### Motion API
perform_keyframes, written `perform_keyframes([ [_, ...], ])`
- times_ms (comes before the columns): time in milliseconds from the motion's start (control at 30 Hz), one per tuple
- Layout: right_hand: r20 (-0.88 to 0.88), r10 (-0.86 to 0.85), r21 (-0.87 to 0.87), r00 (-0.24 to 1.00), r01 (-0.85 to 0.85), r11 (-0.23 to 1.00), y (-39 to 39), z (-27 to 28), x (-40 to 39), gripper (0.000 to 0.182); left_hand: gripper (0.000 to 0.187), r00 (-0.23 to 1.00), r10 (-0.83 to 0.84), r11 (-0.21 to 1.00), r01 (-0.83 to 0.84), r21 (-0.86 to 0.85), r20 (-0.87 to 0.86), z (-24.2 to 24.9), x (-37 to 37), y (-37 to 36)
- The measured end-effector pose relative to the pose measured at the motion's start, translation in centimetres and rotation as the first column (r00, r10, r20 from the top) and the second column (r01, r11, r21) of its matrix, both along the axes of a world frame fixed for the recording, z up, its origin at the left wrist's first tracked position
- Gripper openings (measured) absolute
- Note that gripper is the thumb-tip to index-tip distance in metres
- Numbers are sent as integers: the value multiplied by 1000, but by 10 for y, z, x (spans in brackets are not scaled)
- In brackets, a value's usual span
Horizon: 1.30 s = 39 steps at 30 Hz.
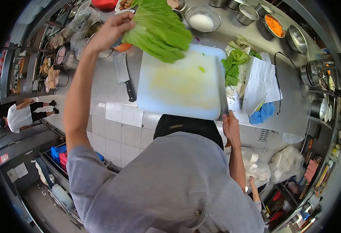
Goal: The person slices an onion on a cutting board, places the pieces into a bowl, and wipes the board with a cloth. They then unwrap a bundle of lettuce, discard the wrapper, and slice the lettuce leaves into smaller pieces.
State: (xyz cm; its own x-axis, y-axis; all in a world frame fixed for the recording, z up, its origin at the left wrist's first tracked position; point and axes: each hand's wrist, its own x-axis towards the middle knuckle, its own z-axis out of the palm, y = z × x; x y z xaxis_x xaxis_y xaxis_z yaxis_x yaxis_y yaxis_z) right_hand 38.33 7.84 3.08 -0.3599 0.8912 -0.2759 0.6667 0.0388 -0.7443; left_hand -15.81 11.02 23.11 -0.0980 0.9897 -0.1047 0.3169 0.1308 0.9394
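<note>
My left hand (110, 33) is raised at the upper left, its fingers closed on the edge of a large green lettuce leaf (159, 33). The leaf hangs over the far left part of a white cutting board (170, 93), on which small green scraps lie. At the board's right edge, my right hand (231, 126) is closed round the handle of a knife (222, 83). Its blade shows as a narrow grey strip pointing away from me. Left of the board, a cleaver (122, 72) with a black handle lies on the steel table.
Leafy trimmings (234, 68), white paper (259, 83) and a blue cloth (262, 113) lie right of the board. Metal bowls stand behind, one with white contents (202, 20), one with orange pieces (274, 26). Another person (19, 116) is far left; another person's hand (252, 181) shows lower right.
</note>
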Motion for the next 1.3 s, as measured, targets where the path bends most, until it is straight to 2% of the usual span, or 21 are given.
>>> perform_keyframes([
  [33, -16, -39, 0, 999, 39, 999, 7, -2, 5, 27, 22, 999, 25, 1000, -25, 2, 32, -11, 7, 1],
  [133, -28, -99, 82, 995, 101, 991, 23, -11, 25, 26, 24, 922, 184, 981, -195, -1, 340, -41, 84, -14],
  [200, -6, -96, 133, 995, 96, 986, 29, 11, 30, 26, 25, 843, 306, 951, -291, -103, 442, -101, 114, -29],
  [233, 71, -120, 158, 990, 108, 981, 27, 33, 21, 23, 21, 845, 348, 937, -306, -166, 407, -136, 127, -39],
  [333, 1, -106, 228, 994, 103, 968, 16, 45, 7, 16, 13, 850, 440, 882, -349, -318, 290, -231, 149, -73],
  [367, 50, -97, 172, 994, 87, 981, 11, 44, 2, 14, 14, 855, 463, 866, -379, -327, 236, -236, 156, -82],
  [433, 33, -57, 196, 998, 49, 979, 7, 46, -16, 14, 17, 855, 503, 832, -441, -338, 124, -240, 166, -94],
  [500, 52, -35, 191, 998, 24, 981, 3, 56, -36, 13, 18, 830, 530, 826, -460, -325, 172, -238, 163, -99],
  [600, -119, -59, 368, 991, 99, 925, 4, 63, -69, 14, 19, 814, 548, 818, -474, -326, 193, -239, 157, -101],
  [633, -125, -78, 307, 989, 113, 945, 6, 56, -74, 15, 19, 815, 546, 819, -470, -329, 193, -240, 157, -102],
  [733, 51, 160, 279, 986, -168, 946, 10, 20, -84, 21, 19, 823, 555, 817, -509, -271, 124, -245, 163, -103],
  [767, 279, 241, 199, 929, -302, 932, 10, -11, -79, 23, 19, 825, 553, 818, -511, -264, 118, -245, 164, -104],
  [867, 220, 249, 186, 943, -291, 938, 16, -6, -82, 24, 16, 818, 568, 807, -533, -254, 91, -246, 162, -110],
  [933, 241, 235, 183, 942, -282, 942, 19, -7, -76, 30, 11, 811, 581, 795, -549, -257, 63, -245, 152, -116],
  [967, 251, 231, 184, 940, -281, 942, 24, -9, -72, 33, 13, 820, 563, 811, -523, -261, 106, -244, 147, -119],
  [1067, 307, 87, 239, 948, -165, 957, 38, -16, -56, 31, 29, 832, 519, 844, -462, -274, 198, -228, 138, -133],
  [1100, 262, 57, 243, 963, -123, 962, 40, -13, -53, 24, 37, 839, 503, 853, -444, -274, 208, -228, 134, -134],
  [1233, 219, 128, 209, 967, -175, 962, 39, 10, -44, 14, 61, 879, 449, 884, -411, -223, 161, -232, 122, -124],
  [1267, 183, 142, 190, 973, -176, 966, 36, 13, -42, 14, 63, 891, 397, 908, -347, -235, 221, -231, 119, -120],
  [1300, 145, 153, 172, 977, -177, 969, 33, 16, -42, 14, 66, 896, 343, 929, -280, -241, 281, -207, 119, -108],
])
